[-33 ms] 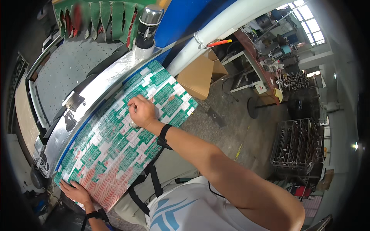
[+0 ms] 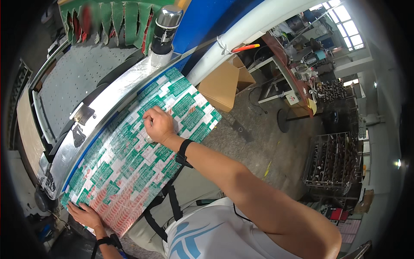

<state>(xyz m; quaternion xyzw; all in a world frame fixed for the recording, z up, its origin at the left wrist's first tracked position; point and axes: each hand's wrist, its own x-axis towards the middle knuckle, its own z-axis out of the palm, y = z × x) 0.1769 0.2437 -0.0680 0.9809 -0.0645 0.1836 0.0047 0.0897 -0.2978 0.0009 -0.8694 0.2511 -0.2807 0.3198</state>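
Note:
A long board (image 2: 129, 166) wrapped in green, white and red printed covering lies slanting before me. My right hand (image 2: 159, 125) rests on its upper middle, fingers curled closed; whatever they may hold is hidden. Something small and pale shows just under that hand, too unclear to name. At the near left corner, my left hand (image 2: 86, 217) lies flat on the covering with fingers outstretched. Both wrists wear black bands.
Along the board's far side runs a shiny metal machine edge (image 2: 103, 103) beside a grey perforated bed (image 2: 82, 71). A silver-and-black post (image 2: 164, 34) stands at its end. Right of the board are a cardboard box (image 2: 219, 88), a cluttered bench and a metal rack (image 2: 330, 162).

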